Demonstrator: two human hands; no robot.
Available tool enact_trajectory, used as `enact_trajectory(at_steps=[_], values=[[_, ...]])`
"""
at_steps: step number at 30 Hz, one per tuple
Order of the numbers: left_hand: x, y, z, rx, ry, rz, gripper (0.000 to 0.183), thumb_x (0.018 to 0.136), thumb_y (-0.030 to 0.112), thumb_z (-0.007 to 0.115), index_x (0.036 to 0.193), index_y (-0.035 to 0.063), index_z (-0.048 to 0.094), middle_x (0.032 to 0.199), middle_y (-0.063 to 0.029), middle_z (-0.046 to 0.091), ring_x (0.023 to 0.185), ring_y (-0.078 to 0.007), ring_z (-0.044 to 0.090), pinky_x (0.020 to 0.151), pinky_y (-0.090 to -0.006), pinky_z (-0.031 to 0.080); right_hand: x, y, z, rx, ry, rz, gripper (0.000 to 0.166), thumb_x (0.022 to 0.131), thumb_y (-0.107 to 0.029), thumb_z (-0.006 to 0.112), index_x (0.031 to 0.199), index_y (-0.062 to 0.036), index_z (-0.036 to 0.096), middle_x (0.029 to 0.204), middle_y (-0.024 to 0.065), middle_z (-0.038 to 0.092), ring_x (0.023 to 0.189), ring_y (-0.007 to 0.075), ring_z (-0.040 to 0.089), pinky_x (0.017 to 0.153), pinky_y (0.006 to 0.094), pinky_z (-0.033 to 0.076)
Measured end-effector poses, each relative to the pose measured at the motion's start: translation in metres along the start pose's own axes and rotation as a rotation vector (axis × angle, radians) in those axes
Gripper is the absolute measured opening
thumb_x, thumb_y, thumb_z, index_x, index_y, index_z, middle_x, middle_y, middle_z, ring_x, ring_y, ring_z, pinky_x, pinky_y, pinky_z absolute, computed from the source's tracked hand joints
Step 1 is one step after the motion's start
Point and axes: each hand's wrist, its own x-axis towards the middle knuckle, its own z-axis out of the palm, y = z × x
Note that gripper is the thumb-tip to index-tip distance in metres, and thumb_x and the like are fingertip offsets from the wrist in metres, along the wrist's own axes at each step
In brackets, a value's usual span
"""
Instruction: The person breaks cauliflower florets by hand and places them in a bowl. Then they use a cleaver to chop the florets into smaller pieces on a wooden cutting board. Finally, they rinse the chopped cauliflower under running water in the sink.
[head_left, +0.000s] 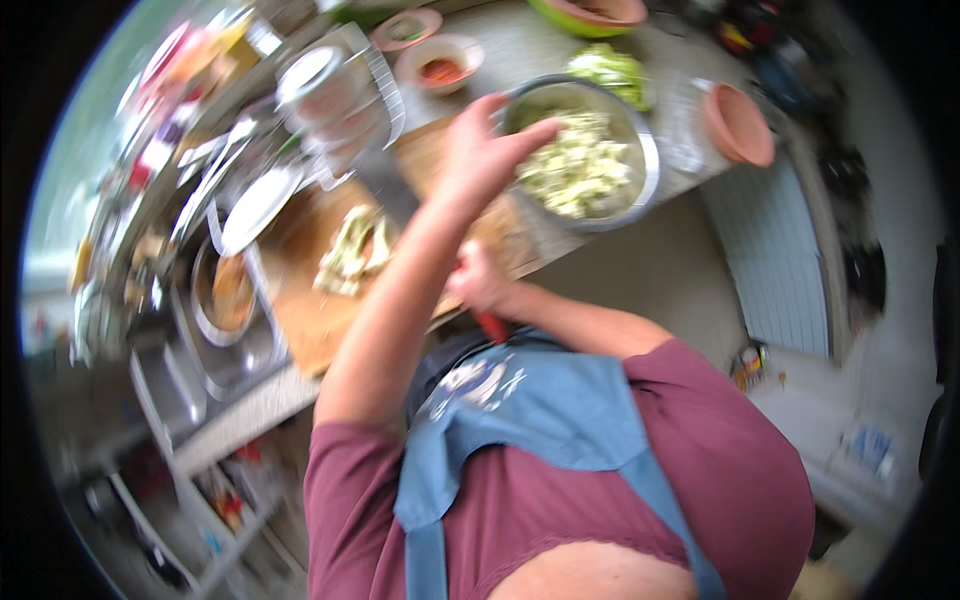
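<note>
My left hand is over the near-left rim of a metal bowl. Its thumb and fingers are spread, and I see nothing in its grasp. Pale chopped cabbage heaps up inside the bowl. Lower down, my right hand grips the red handle of a kitchen knife. The broad grey blade runs up and left behind my left forearm, over a wooden cutting board. Larger cabbage pieces lie on the board, left of that forearm.
Behind the board stand stacked lidded containers and a small bowl of red food. Green leaves lie past the metal bowl; a pink bowl sits right. At left are a white plate and a metal sink.
</note>
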Motion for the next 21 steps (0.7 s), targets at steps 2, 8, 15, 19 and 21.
enact_trajectory(at_steps=[2, 8, 15, 19, 21], values=[[-0.013, -0.011, -0.009, 0.152, 0.114, 0.173, 0.054, 0.074, 0.03, 0.072, 0.113, -0.0032, 0.055, 0.107, -0.0141, 0.06, 0.1, -0.0231, 0.057, 0.087, -0.033, 0.045, -0.007, -0.028, -0.016, -0.024, -0.044, 0.064, 0.017, 0.079, -0.012, 0.058, 0.083, 0.0018, 0.048, 0.061, 0.0094, 0.053, 0.054, 0.0164, 0.052, 0.051, 0.0352, 0.043], [-0.089, -0.101, -0.143, 0.021, 0.3, -0.121, 0.017, 0.08, 0.012, 0.062, 0.091, -0.0006, 0.063, 0.078, -0.0079, 0.064, 0.065, -0.0116, 0.061, 0.054, -0.022, 0.05, -0.015, -0.03, -0.028, 0.114, -0.044, 0.15, 0.01, 0.084, -0.008, 0.055, 0.092, -0.0036, 0.05, 0.06, 0.0015, 0.051, 0.041, 0.0053, 0.045, 0.036, 0.0209, 0.035], [-0.109, -0.21, -0.193, 0.356, 0.649, -0.393, 0.045, 0.069, 0.031, 0.073, 0.1, -0.0005, 0.061, 0.069, -0.007, 0.062, 0.059, -0.0119, 0.06, 0.056, -0.0281, 0.049, -0.02, -0.038, -0.027, -0.133, -0.09, -0.06, 0.009, 0.085, -0.007, 0.054, 0.092, -0.0017, 0.051, 0.061, 0.0011, 0.051, 0.043, 0.0049, 0.044, 0.038, 0.021, 0.035], [-0.1, -0.228, -0.184, 0.522, 0.649, -0.324, 0.042, 0.067, 0.034, 0.074, 0.098, 0.0062, 0.065, 0.071, -0.0069, 0.064, 0.065, -0.0155, 0.06, 0.063, -0.0296, 0.048, -0.026, -0.064, -0.019, -0.253, -0.208, 0.036, 0.015, 0.084, -0.012, 0.055, 0.088, 0.0022, 0.052, 0.061, 0.0083, 0.054, 0.055, 0.014, 0.05, 0.053, 0.0302, 0.042], [-0.102, -0.233, -0.182, 0.421, 0.653, -0.316, 0.032, 0.068, 0.028, 0.074, 0.091, 0.0067, 0.067, 0.07, -0.0045, 0.063, 0.063, -0.0131, 0.058, 0.061, -0.0271, 0.047, -0.027, -0.068, -0.014, -0.271, -0.262, 0.042, 0.016, 0.085, -0.014, 0.055, 0.088, 0.0017, 0.052, 0.06, 0.0088, 0.053, 0.055, 0.0146, 0.049, 0.053, 0.0316, 0.041]])
